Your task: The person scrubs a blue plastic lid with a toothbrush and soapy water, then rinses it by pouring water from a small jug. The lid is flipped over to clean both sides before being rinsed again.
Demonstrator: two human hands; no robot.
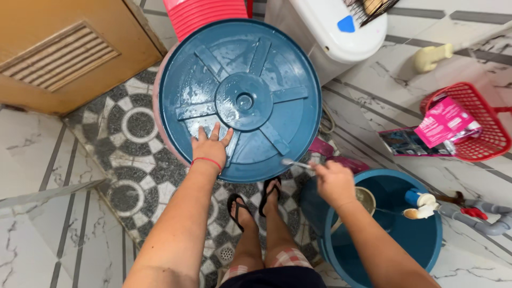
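Note:
A big round blue lid (250, 69), wet and ribbed, stands tilted against a pink tub. My left hand (210, 146) presses flat on the lid's lower part, fingers spread; a red band circles the wrist. My right hand (333, 181) is closed around a thin light-coloured handle (296, 163) whose tip touches the lid's lower right rim. Below are my feet in black flip-flops (256, 200) on a patterned floor.
A blue bucket (426, 245) with a tap over it sits at my right. A red basket (480, 133) holding a pink packet lies on the right. A white toilet (341, 32) stands behind the lid, a wooden door (64, 53) at the left. A floor drain (226, 253) is between my legs.

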